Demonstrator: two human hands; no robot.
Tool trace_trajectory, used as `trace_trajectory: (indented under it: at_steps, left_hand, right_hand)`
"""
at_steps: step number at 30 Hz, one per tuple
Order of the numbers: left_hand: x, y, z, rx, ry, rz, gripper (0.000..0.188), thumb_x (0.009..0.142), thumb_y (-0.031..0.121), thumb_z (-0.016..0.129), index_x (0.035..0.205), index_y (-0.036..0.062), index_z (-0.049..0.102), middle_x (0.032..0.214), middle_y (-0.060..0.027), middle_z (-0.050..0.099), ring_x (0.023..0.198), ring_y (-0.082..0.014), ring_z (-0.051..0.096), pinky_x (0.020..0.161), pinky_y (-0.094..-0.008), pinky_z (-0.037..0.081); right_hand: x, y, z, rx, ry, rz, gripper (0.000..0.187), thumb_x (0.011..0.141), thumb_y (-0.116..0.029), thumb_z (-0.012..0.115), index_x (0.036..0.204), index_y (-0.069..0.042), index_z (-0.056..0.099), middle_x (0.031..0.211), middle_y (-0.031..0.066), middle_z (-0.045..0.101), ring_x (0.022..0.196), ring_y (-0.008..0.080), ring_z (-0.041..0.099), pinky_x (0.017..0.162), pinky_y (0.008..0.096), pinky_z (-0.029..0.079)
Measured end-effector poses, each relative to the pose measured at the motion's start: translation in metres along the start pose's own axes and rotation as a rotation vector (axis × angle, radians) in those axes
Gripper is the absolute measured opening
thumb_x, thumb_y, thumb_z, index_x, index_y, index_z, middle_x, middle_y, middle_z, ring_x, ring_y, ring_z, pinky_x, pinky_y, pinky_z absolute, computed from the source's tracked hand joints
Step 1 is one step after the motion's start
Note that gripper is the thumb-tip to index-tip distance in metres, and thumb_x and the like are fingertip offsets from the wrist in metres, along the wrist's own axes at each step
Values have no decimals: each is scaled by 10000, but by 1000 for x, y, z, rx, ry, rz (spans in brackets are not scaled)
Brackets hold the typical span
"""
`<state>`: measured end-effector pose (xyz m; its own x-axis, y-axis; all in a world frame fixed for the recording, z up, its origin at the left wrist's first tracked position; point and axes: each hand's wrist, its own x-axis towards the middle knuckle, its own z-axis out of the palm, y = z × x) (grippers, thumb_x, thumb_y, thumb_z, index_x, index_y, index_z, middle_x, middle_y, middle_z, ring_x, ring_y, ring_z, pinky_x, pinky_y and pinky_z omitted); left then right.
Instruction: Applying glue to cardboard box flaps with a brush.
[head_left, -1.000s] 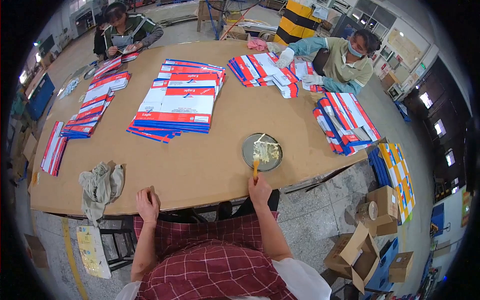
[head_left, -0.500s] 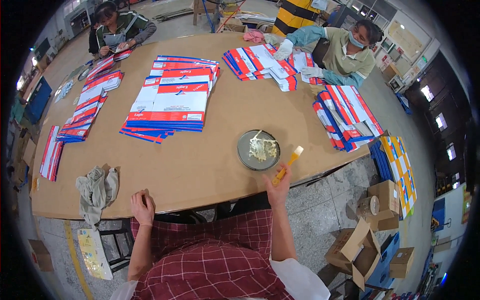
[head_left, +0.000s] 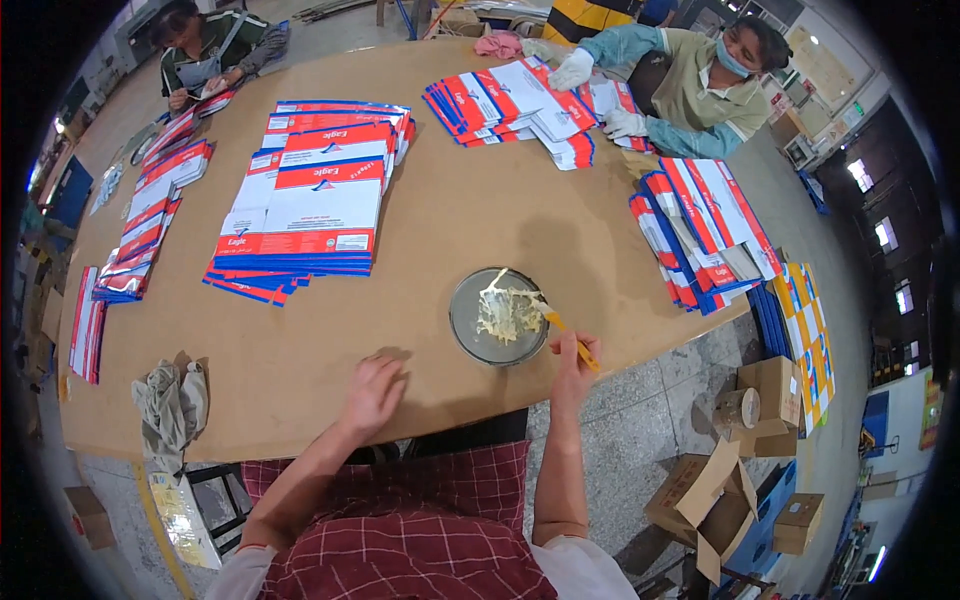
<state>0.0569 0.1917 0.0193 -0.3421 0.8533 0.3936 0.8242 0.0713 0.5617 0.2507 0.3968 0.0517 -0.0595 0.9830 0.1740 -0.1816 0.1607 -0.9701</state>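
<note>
Speckled workshop floor (head_left: 630, 425) shows beyond the near edge of a wide brown counter (head_left: 300, 350), on which flat red, white and blue cartons (head_left: 325, 205) lie in overlapping piles. Two co-workers sit at the far side: one at left (head_left: 215, 65), and one at right (head_left: 690, 110), whose gloved hands rest on cartons.

Principal finding: the yellow-handled brush (head_left: 562, 325) is back at the round grey dish (head_left: 464, 318). Half a second earlier it stands clear to the right, bristles raised over the bare counter; now its bristle end lies at the right side of the pale paste (head_left: 505, 318). In my judgement this returns the brush to working the paste, though actual contact cannot be confirmed at this size.

Right hand (head_left: 571, 368): fingers pinching the brush handle, whose tail projects past them. It sits just beside the dish, to the lower right.

Left hand (head_left: 375, 395): shifted inward from the near edge and now closer to the dish, yet apart from it. Its fingers are extended and slightly spread, holding nothing; whether they touch the counter cannot be told. A crumpled grey-green cloth (head_left: 172, 408) lies well to its left, hanging over the edge.
</note>
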Motion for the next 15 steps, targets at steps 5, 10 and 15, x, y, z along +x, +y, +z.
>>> trace_trajectory:
  at_steps: [5,10,15]
  left_hand:
    - [46,15,34,33,-164,62,447,806,208,578,1194,29,447,1228,-139,448,1170,-287,396,957,-467,302]
    - [47,9,47,202,-319,142,550,841,381,505,1263,51,382,1300,-102,402,1221,-266,348,984,-508,235]
    - [47,10,47,250,-323,142,567,841,411,489,1272,61,376,1304,-92,402,1221,-264,348,989,-508,231]
  right_hand:
    - [23,18,13,-227,-161,21,213,875,-228,549,822,-27,506,724,41,577,664,98,530,627,223,425]
    - [30,24,26,-384,-193,-54,220,883,-233,538,818,-28,489,701,52,586,657,107,543,627,225,423]
    - [27,23,34,-462,-230,-44,229,878,-240,544,824,-24,489,692,57,584,673,122,560,632,248,432]
